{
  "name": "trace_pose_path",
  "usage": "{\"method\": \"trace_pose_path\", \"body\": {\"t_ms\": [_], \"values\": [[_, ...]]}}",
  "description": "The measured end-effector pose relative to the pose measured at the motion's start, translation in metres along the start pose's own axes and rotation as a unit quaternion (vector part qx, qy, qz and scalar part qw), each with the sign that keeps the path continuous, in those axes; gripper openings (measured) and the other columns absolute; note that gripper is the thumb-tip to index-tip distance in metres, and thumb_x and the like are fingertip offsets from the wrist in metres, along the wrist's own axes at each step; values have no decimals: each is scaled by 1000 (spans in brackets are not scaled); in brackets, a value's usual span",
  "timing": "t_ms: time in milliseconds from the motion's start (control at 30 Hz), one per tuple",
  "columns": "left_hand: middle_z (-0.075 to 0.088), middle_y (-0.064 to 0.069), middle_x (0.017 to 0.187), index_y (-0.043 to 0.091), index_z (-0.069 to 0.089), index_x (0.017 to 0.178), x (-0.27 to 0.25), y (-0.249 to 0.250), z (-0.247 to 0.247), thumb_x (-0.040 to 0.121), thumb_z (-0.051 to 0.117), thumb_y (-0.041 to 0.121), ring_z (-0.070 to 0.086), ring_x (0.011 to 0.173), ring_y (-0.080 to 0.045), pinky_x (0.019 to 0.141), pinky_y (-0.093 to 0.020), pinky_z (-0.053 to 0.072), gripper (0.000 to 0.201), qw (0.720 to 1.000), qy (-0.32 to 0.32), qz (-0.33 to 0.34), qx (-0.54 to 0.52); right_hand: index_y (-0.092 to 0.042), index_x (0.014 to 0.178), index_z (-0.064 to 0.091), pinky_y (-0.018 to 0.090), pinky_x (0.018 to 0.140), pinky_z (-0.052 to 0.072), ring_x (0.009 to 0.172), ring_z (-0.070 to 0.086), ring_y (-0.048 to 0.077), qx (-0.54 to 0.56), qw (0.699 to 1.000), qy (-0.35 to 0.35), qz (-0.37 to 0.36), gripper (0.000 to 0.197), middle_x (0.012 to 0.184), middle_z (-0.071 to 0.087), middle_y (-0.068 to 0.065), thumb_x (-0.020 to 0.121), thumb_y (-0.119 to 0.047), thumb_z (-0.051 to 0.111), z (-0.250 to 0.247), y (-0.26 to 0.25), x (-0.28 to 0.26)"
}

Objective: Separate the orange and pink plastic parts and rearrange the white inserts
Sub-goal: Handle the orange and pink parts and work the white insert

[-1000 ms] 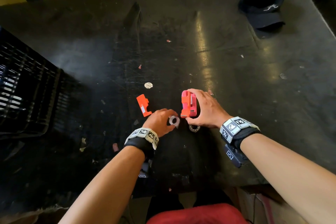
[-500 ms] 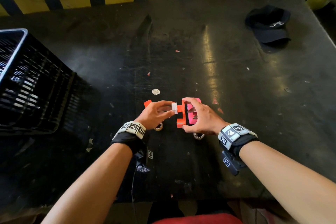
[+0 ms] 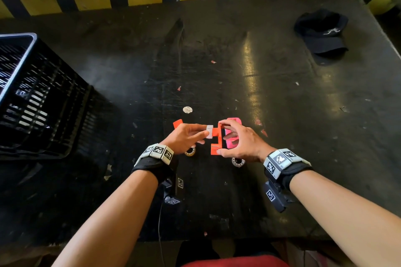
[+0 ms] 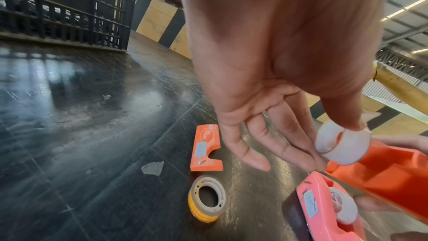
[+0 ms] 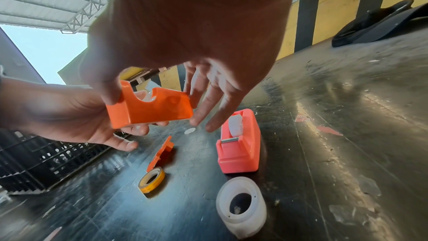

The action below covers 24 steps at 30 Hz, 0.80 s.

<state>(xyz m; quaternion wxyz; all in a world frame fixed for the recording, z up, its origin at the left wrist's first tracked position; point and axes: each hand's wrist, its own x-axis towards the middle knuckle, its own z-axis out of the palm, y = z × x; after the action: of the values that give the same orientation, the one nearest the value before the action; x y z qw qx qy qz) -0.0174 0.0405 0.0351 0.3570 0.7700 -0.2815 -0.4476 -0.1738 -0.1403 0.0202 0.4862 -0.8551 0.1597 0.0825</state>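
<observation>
My right hand (image 3: pixel 220 137) pinches an orange plastic part (image 3: pixel 217 140) between thumb and forefinger and holds it above the table. My left hand (image 3: pixel 205 132) pinches a white round insert (image 3: pixel 209 132) against that part's left side. In the left wrist view the white insert (image 4: pixel 342 146) touches the orange part (image 4: pixel 382 177). The pink dispenser (image 5: pixel 238 146) stands on the table below my right hand (image 5: pixel 150 98), with another white insert (image 5: pixel 235 125) in it. A second orange piece (image 3: pixel 177 123) lies on the table behind my left hand.
A yellow tape roll (image 3: pixel 190 151) and a white tape roll (image 3: pixel 238 161) lie on the black table (image 3: pixel 282 115) under my wrists. A black crate (image 3: pixel 32 97) stands at the left. A black cap (image 3: pixel 323 34) lies at the far right. A yellow-and-black wall runs behind.
One second ago my right hand held the pink and orange parts together on the table. Now the orange part is lifted clear of the pink one, and my left hand has brought the white insert to it.
</observation>
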Motion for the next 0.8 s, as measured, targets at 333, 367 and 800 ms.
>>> {"method": "trace_pose_path", "body": {"t_ms": [333,367,800], "values": [[77,-3,116,15,64,134,5,-2,1,98,62,38,76,101,-15,74,-18,56,43,1000,-5,4,-5,-34,148,36,38,95,59,108,69,13,-23,999,-22,-17,94,141,55,-2,71,-39,90,1,-7,5],[77,-3,116,16,64,134,7,-2,2,98,62,39,76,101,-15,72,-19,55,43,1000,-7,3,-1,-36,146,36,38,93,60,106,70,13,-21,999,-25,-20,91,139,54,-4,71,-37,90,1,-8,6],[29,-9,161,31,25,156,41,-67,-34,76,81,48,38,142,-44,114,-59,40,99,935,65,-125,325,-32,137,42,13,70,49,96,69,10,-21,999,-26,25,78,132,51,-3,75,-33,89,-8,5,22]]}}
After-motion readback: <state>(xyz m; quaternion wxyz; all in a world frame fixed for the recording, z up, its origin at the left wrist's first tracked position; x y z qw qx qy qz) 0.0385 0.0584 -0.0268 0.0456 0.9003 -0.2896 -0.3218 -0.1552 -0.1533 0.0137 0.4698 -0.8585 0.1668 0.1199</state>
